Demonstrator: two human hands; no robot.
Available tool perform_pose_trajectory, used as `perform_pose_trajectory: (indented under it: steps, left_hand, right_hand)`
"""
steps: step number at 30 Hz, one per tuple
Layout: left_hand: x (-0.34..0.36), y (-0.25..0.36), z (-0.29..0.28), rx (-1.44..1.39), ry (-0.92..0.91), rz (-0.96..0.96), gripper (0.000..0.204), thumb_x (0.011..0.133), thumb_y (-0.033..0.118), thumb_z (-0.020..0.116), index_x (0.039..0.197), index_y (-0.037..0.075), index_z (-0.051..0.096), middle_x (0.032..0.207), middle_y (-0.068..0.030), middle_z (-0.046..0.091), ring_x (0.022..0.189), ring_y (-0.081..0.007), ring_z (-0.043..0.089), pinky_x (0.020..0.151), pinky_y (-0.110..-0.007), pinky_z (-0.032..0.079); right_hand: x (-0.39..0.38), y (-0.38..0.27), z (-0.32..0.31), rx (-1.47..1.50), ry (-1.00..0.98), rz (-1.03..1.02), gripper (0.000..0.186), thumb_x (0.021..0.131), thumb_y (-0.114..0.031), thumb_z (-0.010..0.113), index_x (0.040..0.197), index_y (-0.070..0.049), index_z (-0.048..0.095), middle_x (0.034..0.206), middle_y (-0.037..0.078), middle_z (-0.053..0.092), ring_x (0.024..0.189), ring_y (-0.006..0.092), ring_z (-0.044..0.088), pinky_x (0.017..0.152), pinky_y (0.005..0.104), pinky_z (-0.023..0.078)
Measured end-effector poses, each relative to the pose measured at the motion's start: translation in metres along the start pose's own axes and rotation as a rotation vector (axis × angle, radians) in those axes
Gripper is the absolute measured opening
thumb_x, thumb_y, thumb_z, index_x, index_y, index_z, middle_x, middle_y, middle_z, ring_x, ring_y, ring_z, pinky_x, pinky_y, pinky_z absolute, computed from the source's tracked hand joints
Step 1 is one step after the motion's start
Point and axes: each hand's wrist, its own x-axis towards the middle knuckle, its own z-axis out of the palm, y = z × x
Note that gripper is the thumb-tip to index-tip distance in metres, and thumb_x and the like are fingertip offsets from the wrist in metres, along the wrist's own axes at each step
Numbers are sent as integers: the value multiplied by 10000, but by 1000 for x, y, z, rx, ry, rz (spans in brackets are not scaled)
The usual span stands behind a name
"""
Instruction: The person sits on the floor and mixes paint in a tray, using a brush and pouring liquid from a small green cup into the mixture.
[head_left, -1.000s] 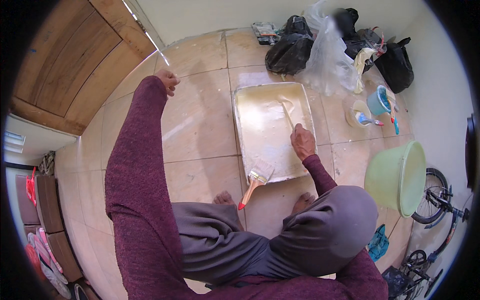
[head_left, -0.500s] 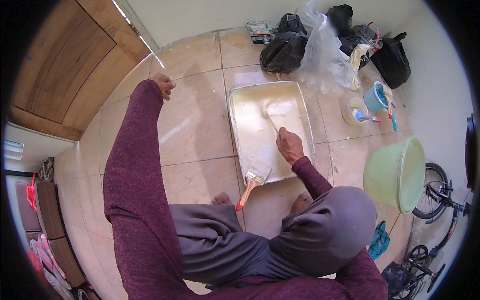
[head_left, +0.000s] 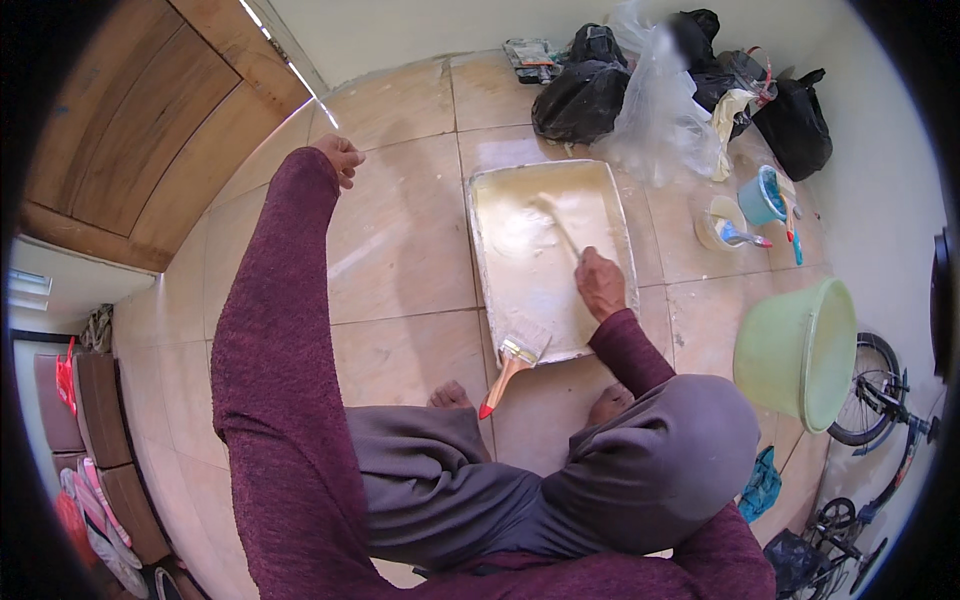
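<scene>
A shallow rectangular tray [head_left: 483, 260] full of cream-coloured paint lies on the tiled floor in front of my feet. My right hand [head_left: 600, 284] is closed around a thin stick [head_left: 557, 225] whose far end sits in the paint near the tray's middle. A flat paintbrush [head_left: 513, 357] with an orange handle rests over the tray's near left corner. My left hand [head_left: 339, 157] reaches out to the far left, fingers curled, near the wooden door's [head_left: 140, 120] edge; I cannot see anything in it.
A light green tub [head_left: 800, 350] stands at the right. Small paint pots [head_left: 745, 210] sit beyond it. Black bags [head_left: 585, 85] and a clear plastic bag [head_left: 655, 110] pile against the far wall. A bicycle [head_left: 880, 420] leans at the lower right. I squat with knees raised.
My right hand has slid toward the tray's near right side, swinging the stick through the paint. The left arm has stayed stretched out.
</scene>
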Motion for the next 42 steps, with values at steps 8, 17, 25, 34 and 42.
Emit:
perform_pose_trajectory:
  steps: [8,17,25,34,42]
  left_hand:
    - [-7,-15,-6,5,-12,-32,344,883,350,598,1043,49,550,882,-76,585,752,-189,634,626,-369,530]
    - [-9,0,0,41,-6,-34,371,877,358,606,1067,42,556,905,-75,596,769,-195,630,646,-371,530]
    - [-8,5,1,45,9,-8,368,880,350,602,1081,45,557,917,-86,596,767,-203,635,646,-392,533]
    - [-8,5,1,51,-2,-20,344,885,345,603,1052,48,558,883,-74,604,763,-186,634,655,-389,534]
    - [-3,6,2,18,-13,-2,326,880,334,605,1046,57,559,888,-67,601,751,-184,636,636,-374,529]
  right_hand:
    - [-14,-27,5,141,-64,-171,85,825,-104,509,806,-23,491,659,205,584,633,407,590,577,498,460]
    - [17,12,-14,-51,79,28,120,827,-121,509,792,-7,516,640,229,591,628,409,610,568,489,484]
    - [18,-33,23,-49,-41,-72,89,800,-84,513,844,-7,515,718,202,623,649,368,635,585,441,517]
    - [-2,-47,25,45,-79,-289,78,805,-77,515,843,-21,474,702,170,584,635,359,609,574,449,487]
    - [-4,-47,17,122,-73,-326,65,813,-82,502,826,-21,487,705,173,594,639,368,605,578,449,484]
